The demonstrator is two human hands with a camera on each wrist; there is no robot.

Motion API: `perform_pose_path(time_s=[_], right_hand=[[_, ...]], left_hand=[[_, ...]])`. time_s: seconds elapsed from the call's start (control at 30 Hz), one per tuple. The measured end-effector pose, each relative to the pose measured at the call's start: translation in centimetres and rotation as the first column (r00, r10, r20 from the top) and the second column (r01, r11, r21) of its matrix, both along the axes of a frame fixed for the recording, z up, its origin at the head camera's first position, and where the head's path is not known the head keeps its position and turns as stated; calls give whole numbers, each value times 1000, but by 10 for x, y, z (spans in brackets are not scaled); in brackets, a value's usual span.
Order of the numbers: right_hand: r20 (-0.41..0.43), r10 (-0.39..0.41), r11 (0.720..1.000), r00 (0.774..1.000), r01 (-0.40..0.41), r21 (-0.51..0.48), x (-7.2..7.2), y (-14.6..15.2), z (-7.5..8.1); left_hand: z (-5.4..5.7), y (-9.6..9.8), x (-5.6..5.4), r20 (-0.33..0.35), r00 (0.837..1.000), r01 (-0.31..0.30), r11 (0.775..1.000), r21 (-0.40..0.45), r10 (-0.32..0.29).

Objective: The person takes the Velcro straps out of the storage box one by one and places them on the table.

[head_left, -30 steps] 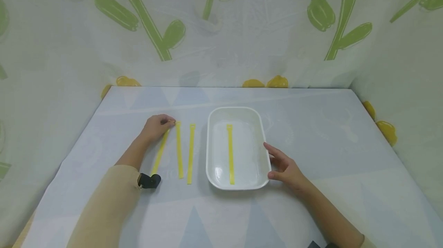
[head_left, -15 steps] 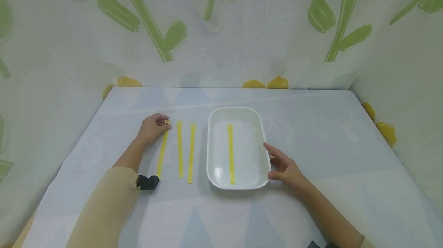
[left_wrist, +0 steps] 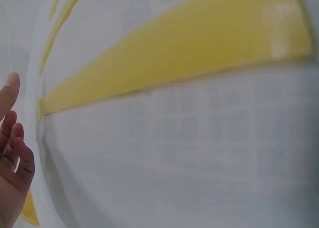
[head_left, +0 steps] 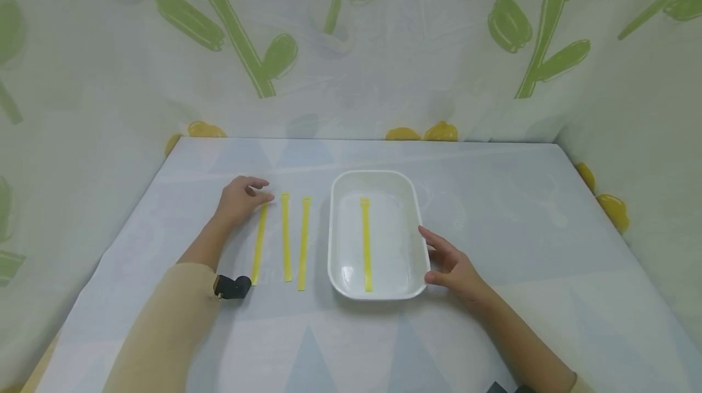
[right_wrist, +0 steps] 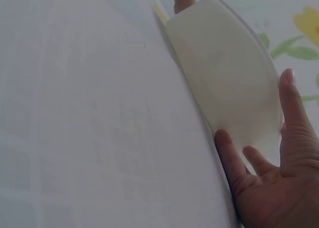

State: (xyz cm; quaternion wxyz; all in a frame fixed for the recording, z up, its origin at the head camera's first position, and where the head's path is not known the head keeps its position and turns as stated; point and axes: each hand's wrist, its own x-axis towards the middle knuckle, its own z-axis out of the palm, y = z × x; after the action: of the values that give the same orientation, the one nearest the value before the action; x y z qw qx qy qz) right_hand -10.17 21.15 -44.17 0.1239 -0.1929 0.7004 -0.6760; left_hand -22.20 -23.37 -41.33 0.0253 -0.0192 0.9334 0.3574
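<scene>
A narrow yellow strap [head_left: 260,250] lies flat on the table under my left hand [head_left: 239,199]. The thumb and fingers are parted near its top end and hold nothing. In the left wrist view this strap [left_wrist: 199,43] stretches away from the camera, with the hand [left_wrist: 14,173] beyond its far end. Two more yellow straps, one [head_left: 286,240] beside the other [head_left: 304,247], lie to the right; each has a slotted head. A white tray [head_left: 395,240] carries one strap [head_left: 366,247]. My right hand [head_left: 457,271] touches the tray's right side, fingers fairly straight against its wall [right_wrist: 229,63].
A pale cloth with light blue triangles [head_left: 309,362] covers the table. Behind it hangs a white curtain [head_left: 417,52] with green leaves and yellow flowers. A black wrist camera [head_left: 233,287] sits at the left sleeve, near the strap's lower end.
My left hand has moved left with a strap, straightened it on the table and let go; its fingers have spread. The right hand and the tray have stayed in place.
</scene>
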Motion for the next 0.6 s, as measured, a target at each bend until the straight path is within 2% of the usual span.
perform_pose_path(time_s=[0.2, 0.33, 0.6], right_hand=[[-10, -7, 1000, 1000, 7, 23, 0, 0, 0], [-8, -4, 1000, 1000, 4, 10, 0, 0, 0], [-1, 2, 1000, 1000, -2, -3, -1, 1, -2]], left_hand=[[17, 8, -6, 23, 999, 28, 995, 91, -31], [25, 16, -11, 33, 995, 93, 985, 145, -99], [40, 49, -21, 50, 982, 172, 967, 189, -184]])
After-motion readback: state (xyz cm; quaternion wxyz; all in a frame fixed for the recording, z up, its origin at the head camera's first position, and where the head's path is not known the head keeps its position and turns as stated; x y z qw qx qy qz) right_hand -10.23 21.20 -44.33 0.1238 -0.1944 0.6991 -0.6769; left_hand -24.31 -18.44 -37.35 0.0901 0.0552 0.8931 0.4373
